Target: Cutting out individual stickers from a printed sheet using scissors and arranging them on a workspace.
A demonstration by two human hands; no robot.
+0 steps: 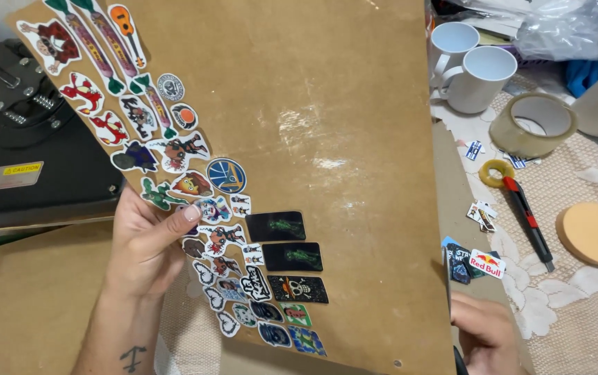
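Held up off the table and tilted toward the camera: a large brown board (327, 125), glossy and scuffed, carrying rows of small cut-out stickers (174, 149) down its left side and three dark rectangular ones (292, 257) nearer the lower middle. Gripped at the left edge by the left hand (147, 243), thumb laid over the face among the stickers and fingers tucked behind, seemingly to steady the sheet without covering much of it. Met at the lower right edge by the right hand (483, 333), only partly in view at the bottom of the frame; fingers curled near the board's corner, though whether pinching it or merely resting against it cannot be told. Tilted so, probably to bring the sticker side into plain sight. Beyond the left edge, a black heat press (28, 153) with a yellow caution label, sitting on brown paper (28, 298). Past the right edge, on a lace-patterned cloth (591, 305) over the table: a few loose stickers (476, 262) just beside the board, a utility knife (527, 212) with a red and black body and yellow ring end, a roll of clear tape (534, 123), a round tan coaster (596, 234). Toward the far right corner, white mugs (476, 73) standing upright, close together, with clear plastic wrap (570, 28) bunched behind them.
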